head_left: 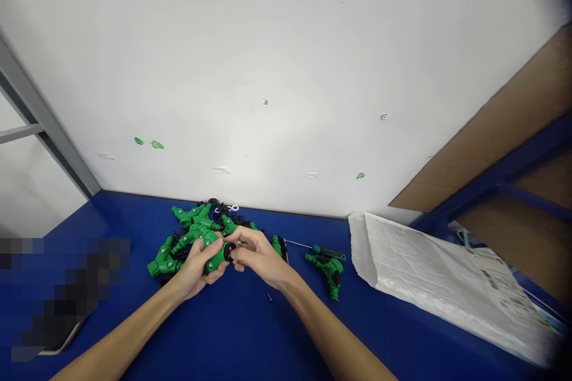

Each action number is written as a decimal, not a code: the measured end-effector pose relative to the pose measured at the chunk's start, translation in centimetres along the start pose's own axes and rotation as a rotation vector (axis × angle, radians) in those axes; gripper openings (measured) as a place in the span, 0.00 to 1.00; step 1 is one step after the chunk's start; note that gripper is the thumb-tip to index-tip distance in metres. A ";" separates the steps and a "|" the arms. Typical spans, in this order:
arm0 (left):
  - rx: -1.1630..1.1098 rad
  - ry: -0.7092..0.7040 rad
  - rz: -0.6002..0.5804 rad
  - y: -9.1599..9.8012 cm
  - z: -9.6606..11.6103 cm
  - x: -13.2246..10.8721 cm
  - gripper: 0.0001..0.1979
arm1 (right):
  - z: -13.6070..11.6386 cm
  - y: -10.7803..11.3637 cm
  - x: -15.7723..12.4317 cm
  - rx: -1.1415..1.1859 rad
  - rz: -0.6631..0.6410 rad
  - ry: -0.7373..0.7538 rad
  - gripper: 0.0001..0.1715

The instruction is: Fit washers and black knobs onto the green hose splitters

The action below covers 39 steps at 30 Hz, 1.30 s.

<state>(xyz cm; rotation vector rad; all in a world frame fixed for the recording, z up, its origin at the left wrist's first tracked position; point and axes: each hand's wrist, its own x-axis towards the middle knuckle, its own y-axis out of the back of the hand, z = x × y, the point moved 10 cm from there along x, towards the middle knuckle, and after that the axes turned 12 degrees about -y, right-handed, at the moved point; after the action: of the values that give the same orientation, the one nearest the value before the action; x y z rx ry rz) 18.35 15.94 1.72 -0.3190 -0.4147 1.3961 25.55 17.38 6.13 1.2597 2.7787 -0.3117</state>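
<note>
My left hand [199, 266] is closed around a green plastic hose splitter [215, 263], lifted over the blue table. At its right side sits a round black part [229, 250], and the bent fingers of my right hand [251, 254] pinch at it. The fingertips hide part of it, and anything smaller between them cannot be made out. Behind both hands lies a pile of similar green splitters [193, 216], some partly covered by my hands. Another green splitter [331, 272] with black parts rests to the right of my right hand.
A screwdriver [328, 252] with a green handle lies behind the right-hand splitter. Black parts and white rings [235, 208] are near the wall. A small screw [269, 296] lies in front. A white packaging bag [415, 268] covers the right side. A blurred dark object [67, 327] is at left.
</note>
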 end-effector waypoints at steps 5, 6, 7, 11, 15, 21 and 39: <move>-0.212 0.168 -0.048 -1.2 -0.8 -0.3 0.18 | -1.6 2.1 -2.4 -0.241 0.137 0.135 0.14; -0.247 0.187 -0.051 -1.3 -0.8 -0.4 0.18 | -1.6 2.8 -3.0 -0.307 0.206 0.156 0.12; -0.277 0.196 -0.054 -1.3 -0.9 -0.4 0.18 | -1.4 3.5 -3.7 -0.382 0.273 0.167 0.10; -0.377 0.182 -0.093 -1.5 -0.9 -0.3 0.15 | -0.5 4.8 -6.0 -0.744 0.426 0.175 0.14; -0.466 0.144 -0.247 -2.7 -0.3 -0.5 0.13 | 0.5 4.3 -6.8 -1.022 0.415 0.146 0.14; -0.468 0.151 -0.305 -3.4 -0.2 -0.9 0.13 | 1.5 3.3 -6.5 -1.172 0.380 0.118 0.12; -0.058 -0.044 -0.079 -2.1 0.6 -0.2 0.16 | 0.5 4.7 -7.1 -1.115 0.530 0.194 0.14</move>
<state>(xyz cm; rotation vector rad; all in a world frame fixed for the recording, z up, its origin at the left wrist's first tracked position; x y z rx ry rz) 19.89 15.39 3.22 -0.3166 -0.4998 1.3179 33.74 15.05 5.96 1.5397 1.9382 1.2293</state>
